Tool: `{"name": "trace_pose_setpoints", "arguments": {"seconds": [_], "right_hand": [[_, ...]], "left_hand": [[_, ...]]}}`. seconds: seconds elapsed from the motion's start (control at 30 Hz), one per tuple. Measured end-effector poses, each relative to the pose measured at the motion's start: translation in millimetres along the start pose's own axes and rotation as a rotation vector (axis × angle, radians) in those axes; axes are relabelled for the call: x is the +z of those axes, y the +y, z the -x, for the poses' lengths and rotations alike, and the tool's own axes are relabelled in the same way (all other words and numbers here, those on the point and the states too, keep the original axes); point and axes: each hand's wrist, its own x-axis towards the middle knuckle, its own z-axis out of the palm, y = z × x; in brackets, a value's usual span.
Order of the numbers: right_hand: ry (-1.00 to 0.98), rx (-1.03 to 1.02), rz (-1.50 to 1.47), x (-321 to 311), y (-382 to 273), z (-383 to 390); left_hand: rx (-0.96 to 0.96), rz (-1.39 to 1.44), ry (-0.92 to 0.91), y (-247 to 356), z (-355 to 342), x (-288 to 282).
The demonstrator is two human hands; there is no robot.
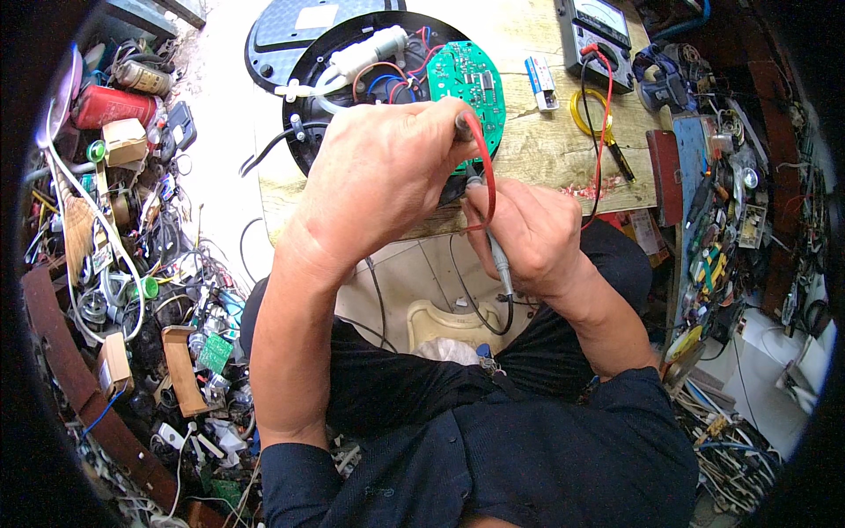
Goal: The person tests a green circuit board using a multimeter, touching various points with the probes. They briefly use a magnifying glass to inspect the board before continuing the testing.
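Head camera, looking down: two bare hands meet over the near edge of a wooden table (559, 145). The left hand (378, 163) has its fingers closed tightly round a grey probe (461, 124), and a red wire (490, 172) loops down from it. Just below and to the right of those fingers, the right hand (539, 231) pinches a second grey probe (500, 257) between thumb and fingers; a black wire (508, 319) hangs from its lower end. Directly beyond the fingers of both hands is a green circuit board (475, 84), its lower part partly hidden by them. Whether either probe tip touches the board cannot be told.

The board sits at the right side of a round black shell (304, 75), which lies ahead of the left fingers. Inside the shell, farther from those fingers, are a white cylinder (370, 51) and coloured wires (385, 79). A round black cover (275, 48) lies beyond, to the left.

Ahead and to the right of the right fingers lie a small box (540, 84), a yellow coil (584, 113) and, farthest off, a dial meter (600, 37). Below the fingers, between the person's knees, is a cream stool (447, 324).
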Motion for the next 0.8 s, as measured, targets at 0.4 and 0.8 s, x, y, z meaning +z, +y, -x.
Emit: {"name": "trace_pose_setpoints", "arguments": {"seconds": [0.4, 0.8], "right_hand": [[-0.004, 0.012, 0.002, -1.9, -2.7, -1.6], [-0.019, 0.019, 0.001, -0.9, -3.3, -1.1]], "left_hand": [[0.0, -0.026, -0.011, -0.5, 0.0, 0.0], [0.007, -0.012, -0.004, 0.4, 0.2, -0.5]]}}
